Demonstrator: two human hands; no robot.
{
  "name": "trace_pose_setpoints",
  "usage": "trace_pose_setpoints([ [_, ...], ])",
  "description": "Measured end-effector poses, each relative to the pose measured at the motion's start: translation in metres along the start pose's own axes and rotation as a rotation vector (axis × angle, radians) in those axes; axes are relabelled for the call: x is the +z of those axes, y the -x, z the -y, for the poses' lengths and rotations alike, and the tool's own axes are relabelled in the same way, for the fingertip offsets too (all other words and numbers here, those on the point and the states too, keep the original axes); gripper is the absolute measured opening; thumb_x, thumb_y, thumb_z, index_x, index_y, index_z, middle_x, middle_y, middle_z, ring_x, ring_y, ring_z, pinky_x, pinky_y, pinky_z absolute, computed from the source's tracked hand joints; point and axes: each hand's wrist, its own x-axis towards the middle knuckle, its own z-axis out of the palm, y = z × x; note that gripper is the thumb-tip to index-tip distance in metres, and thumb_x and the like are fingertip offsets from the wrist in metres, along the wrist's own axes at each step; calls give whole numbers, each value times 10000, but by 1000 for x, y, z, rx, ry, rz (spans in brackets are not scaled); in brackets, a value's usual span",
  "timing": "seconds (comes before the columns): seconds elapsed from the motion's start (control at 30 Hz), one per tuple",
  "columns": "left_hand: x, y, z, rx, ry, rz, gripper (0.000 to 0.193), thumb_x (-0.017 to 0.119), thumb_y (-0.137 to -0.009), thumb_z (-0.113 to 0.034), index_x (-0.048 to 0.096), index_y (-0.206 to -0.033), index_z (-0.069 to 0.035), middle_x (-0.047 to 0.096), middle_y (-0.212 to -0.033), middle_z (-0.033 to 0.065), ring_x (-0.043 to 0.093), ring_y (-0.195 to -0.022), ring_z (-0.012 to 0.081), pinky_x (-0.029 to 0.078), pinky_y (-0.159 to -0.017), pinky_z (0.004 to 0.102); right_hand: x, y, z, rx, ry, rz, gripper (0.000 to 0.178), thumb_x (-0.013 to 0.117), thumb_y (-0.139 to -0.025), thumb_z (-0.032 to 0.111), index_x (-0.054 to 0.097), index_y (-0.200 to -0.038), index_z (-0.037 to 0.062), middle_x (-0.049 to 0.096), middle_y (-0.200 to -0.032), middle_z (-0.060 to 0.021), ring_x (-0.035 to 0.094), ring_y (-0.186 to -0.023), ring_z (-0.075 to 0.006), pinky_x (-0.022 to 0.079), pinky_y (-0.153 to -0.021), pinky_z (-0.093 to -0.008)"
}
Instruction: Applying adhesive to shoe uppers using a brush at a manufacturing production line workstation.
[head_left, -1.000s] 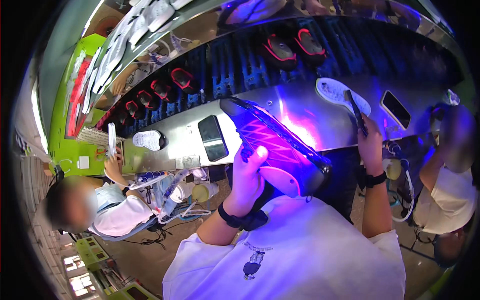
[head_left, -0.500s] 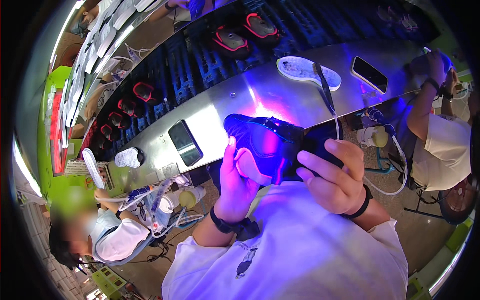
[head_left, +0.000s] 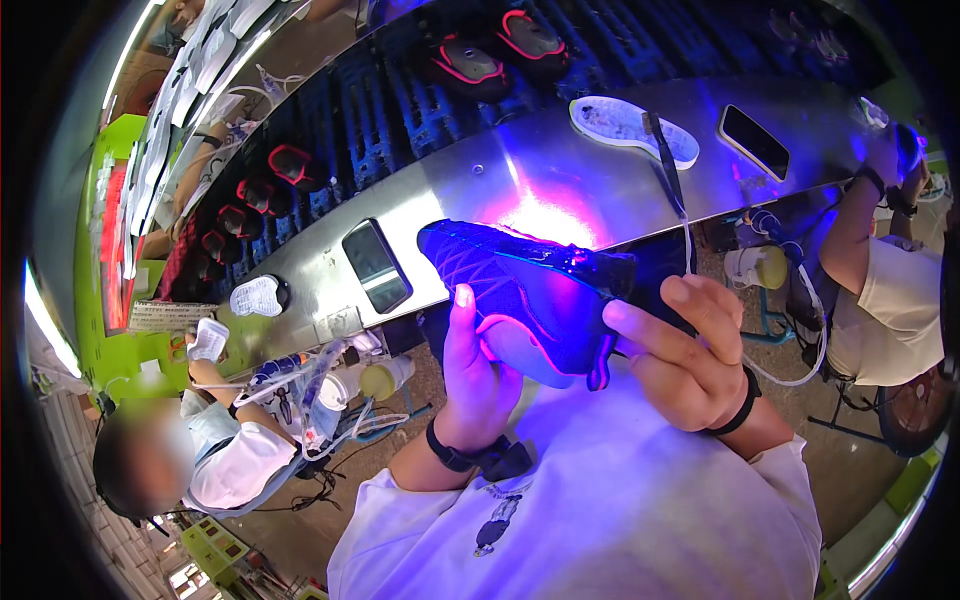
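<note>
A dark shoe upper (head_left: 520, 305) with pink-red edging and a light grey patch is held up in front of my chest, over the table's near edge. My left hand (head_left: 473, 385) grips its near left side, the thumb upright against it. At the other end, the fingers of my right hand (head_left: 685, 355) close on the heel. Blue-violet light tints the shoe. Beyond it on the metal table (head_left: 440, 165) lies a white shoe sole (head_left: 610, 125), with a dark brush (head_left: 664, 160) resting across it and a white hose running down from the brush.
Two phones lie on the table, a dark one (head_left: 376, 265) at left and another (head_left: 753, 142) at right. A conveyor (head_left: 400, 110) behind carries several dark uppers (head_left: 470, 68). Co-workers sit at left (head_left: 240, 445) and right (head_left: 880, 290). Pots (head_left: 385, 378) and hoses stand beside the left one.
The shoe upper has turned in my hands, showing more of its lace side, and its toe has swung left. At far left, the co-worker's white sole has tilted and dropped lower.
</note>
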Motion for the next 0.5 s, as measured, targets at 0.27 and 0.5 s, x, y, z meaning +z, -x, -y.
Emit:
trace_pose_setpoints([
  [0.27,1,0,4,30,15,26,595,466,-1060,-502,442,-1463,-65,611,-1367,119,623,-1236,238,499,-1059,399,-1,-3,-1,-6,-28,29,122,688,-829,67,571,-832,98,733,-1219,-94,575,-1281,-295,502,-1003,-401],
  [0.5,-14,-11,1,145,-137,-117,528,497,-1057,-413,439,-1442,-55,620,-1314,101,642,-1185,215,525,-1013,381,1,-11,-7,18,-87,112,140,692,-826,59,558,-846,95,728,-1221,-116,576,-1278,-315,493,-1032,-440],
])
